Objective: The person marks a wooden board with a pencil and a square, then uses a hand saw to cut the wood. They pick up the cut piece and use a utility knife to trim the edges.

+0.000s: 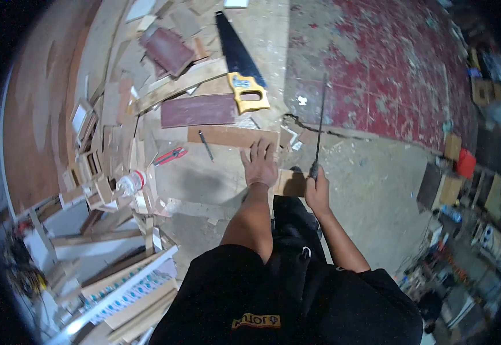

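My left hand point(260, 168) lies flat with fingers spread near the bench's right edge, its fingertips reaching the end of a light brown wooden strip point(221, 137). A short brown board point(290, 183) sticks out past the bench edge, between my two hands; its left end is hidden under my left hand. Closed around a dark handle, my right hand point(318, 192) holds a saw point(321, 121). Its long thin blade is seen edge-on and points away from me. On the bench, a pen point(206, 145) lies left of my left hand, and a red utility knife point(170, 156) lies farther left.
A yellow-handled handsaw point(247, 92) lies farther up the bench beside a dark red board point(198, 110) and wood offcuts. A white bottle point(131, 183) stands at left. Timber scraps point(129, 287) are heaped lower left. A red worn floor patch point(377, 69) and boxes point(434, 184) are at right.
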### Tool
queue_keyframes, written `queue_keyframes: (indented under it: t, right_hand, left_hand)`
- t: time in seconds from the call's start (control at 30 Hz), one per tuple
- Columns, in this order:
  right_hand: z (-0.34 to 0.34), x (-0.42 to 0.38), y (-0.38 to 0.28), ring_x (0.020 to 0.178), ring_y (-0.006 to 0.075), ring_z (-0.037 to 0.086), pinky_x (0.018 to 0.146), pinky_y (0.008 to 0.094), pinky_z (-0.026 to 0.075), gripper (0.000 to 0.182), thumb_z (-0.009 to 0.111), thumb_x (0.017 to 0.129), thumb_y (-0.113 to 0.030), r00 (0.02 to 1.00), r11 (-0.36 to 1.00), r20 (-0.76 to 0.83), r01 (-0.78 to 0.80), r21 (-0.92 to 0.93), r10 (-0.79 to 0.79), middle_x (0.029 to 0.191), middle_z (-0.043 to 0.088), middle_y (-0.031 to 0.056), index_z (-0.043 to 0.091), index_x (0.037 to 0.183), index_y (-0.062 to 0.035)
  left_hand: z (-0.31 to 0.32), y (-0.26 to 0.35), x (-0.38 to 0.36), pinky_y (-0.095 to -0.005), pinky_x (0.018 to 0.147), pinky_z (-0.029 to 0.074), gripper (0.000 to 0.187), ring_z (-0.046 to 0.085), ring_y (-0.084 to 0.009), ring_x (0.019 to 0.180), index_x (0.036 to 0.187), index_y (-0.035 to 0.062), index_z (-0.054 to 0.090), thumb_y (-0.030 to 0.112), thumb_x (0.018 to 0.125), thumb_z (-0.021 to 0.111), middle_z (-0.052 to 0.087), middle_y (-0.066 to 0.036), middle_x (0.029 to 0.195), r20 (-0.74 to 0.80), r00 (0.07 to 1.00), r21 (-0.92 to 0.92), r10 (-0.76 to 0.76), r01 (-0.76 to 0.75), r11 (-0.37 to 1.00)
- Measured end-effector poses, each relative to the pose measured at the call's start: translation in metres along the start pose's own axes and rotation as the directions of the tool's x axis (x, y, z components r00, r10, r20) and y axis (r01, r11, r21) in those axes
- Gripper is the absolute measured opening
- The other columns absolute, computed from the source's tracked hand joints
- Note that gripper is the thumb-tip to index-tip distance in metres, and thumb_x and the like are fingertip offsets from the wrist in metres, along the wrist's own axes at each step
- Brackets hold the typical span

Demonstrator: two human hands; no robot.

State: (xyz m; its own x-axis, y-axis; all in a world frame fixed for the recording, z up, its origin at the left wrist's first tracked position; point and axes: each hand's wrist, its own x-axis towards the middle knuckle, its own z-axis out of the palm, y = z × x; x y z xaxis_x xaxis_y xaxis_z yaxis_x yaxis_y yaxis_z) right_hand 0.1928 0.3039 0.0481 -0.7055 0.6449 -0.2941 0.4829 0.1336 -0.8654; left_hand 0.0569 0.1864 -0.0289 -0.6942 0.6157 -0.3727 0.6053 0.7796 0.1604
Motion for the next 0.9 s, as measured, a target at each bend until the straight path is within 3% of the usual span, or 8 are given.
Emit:
queue_keyframes:
  t: [0.07, 0.13, 0.27, 0.37, 0.5, 0.57, 0.7, 0.9]
  right_hand:
    - [-0.001, -0.032, 0.021, 0.078, 0.0468, 0.062, 0.063, 0.0494, 0.046, 0.019, 0.050, 0.089, -0.011, 0.981, 0.986, -0.133, -0.151, -0.073, 0.141, 0.078, 0.060, 0.0283, 0.050, 0.104, 0.0012]
    - [0.011, -0.061, 0.026, 0.080, 0.0499, 0.062, 0.066, 0.0530, 0.046, 0.026, 0.051, 0.095, -0.019, 0.963, 0.965, -0.141, -0.246, -0.097, 0.231, 0.081, 0.061, 0.0308, 0.050, 0.114, -0.0024]
    - [0.054, -0.102, 0.016, 0.083, 0.0526, 0.061, 0.071, 0.0579, 0.046, 0.042, 0.050, 0.097, -0.023, 0.930, 0.931, -0.125, -0.357, -0.077, 0.346, 0.086, 0.064, 0.0322, 0.038, 0.135, -0.0095]
    - [0.085, -0.115, 0.006, 0.078, 0.0528, 0.061, 0.069, 0.0598, 0.046, 0.040, 0.046, 0.100, -0.022, 0.923, 0.934, -0.155, -0.357, -0.008, 0.351, 0.081, 0.064, 0.0305, 0.037, 0.137, -0.0120]
    - [0.110, -0.128, 0.007, 0.079, 0.0522, 0.062, 0.070, 0.0589, 0.047, 0.037, 0.046, 0.100, -0.019, 0.925, 0.942, -0.178, -0.328, 0.071, 0.336, 0.084, 0.065, 0.0291, 0.040, 0.135, -0.0080]
    - [0.120, -0.135, 0.012, 0.081, 0.0512, 0.062, 0.071, 0.0579, 0.048, 0.035, 0.046, 0.100, -0.017, 0.932, 0.976, -0.292, -0.213, 0.032, 0.213, 0.087, 0.066, 0.0285, 0.042, 0.133, -0.0049]
    - [0.122, -0.142, 0.006, 0.083, 0.0503, 0.063, 0.073, 0.0578, 0.048, 0.034, 0.045, 0.100, -0.017, 0.920, 0.970, -0.322, -0.244, -0.019, 0.225, 0.090, 0.066, 0.0291, 0.043, 0.131, -0.0039]
    - [0.092, -0.152, -0.045, 0.080, 0.0508, 0.062, 0.073, 0.0578, 0.048, 0.043, 0.043, 0.100, -0.018, 0.873, 0.869, -0.132, -0.484, -0.101, 0.470, 0.082, 0.065, 0.0298, 0.038, 0.142, -0.0084]
  left_hand:
    - [0.001, -0.001, 0.001, -0.0635, 0.116, 0.004, 0.060, 0.021, -0.0250, 0.145, 0.146, 0.0234, 0.040, 0.036, 0.089, 0.054, 0.028, -0.005, 0.156, -0.008, 1.000, 0.005, 0.027, -0.027, 1.000]
    - [0.001, 0.000, 0.001, -0.0632, 0.116, 0.003, 0.059, 0.022, -0.0250, 0.145, 0.147, 0.0232, 0.040, 0.035, 0.090, 0.053, 0.028, -0.005, 0.156, -0.020, 0.999, 0.011, 0.043, -0.043, 0.999]
    - [0.007, -0.001, 0.000, -0.0636, 0.116, 0.002, 0.055, 0.023, -0.0263, 0.144, 0.145, 0.0201, 0.043, 0.030, 0.091, 0.050, 0.029, -0.006, 0.156, -0.104, 0.993, -0.016, 0.053, -0.055, 0.998]
    - [0.008, -0.001, 0.000, -0.0635, 0.115, 0.003, 0.054, 0.024, -0.0260, 0.144, 0.145, 0.0197, 0.043, 0.029, 0.092, 0.049, 0.029, -0.006, 0.156, -0.136, 0.989, -0.012, 0.059, -0.061, 0.998]
    - [0.006, -0.001, -0.001, -0.0627, 0.115, 0.003, 0.053, 0.024, -0.0262, 0.144, 0.145, 0.0184, 0.043, 0.029, 0.094, 0.048, 0.029, -0.006, 0.156, -0.145, 0.987, 0.011, 0.065, -0.064, 0.998]
    - [0.006, -0.001, -0.001, -0.0625, 0.116, 0.003, 0.053, 0.024, -0.0263, 0.144, 0.145, 0.0178, 0.043, 0.029, 0.093, 0.048, 0.030, -0.007, 0.156, -0.150, 0.986, 0.015, 0.073, -0.071, 0.997]
    - [0.007, 0.000, -0.001, -0.0620, 0.116, 0.004, 0.054, 0.024, -0.0266, 0.144, 0.145, 0.0172, 0.043, 0.029, 0.093, 0.049, 0.030, -0.007, 0.156, -0.155, 0.985, 0.011, 0.069, -0.068, 0.998]
    - [0.001, 0.001, -0.003, -0.0621, 0.115, 0.004, 0.055, 0.024, -0.0265, 0.144, 0.145, 0.0174, 0.042, 0.028, 0.092, 0.051, 0.028, -0.007, 0.157, -0.136, 0.989, 0.014, 0.067, -0.065, 0.998]
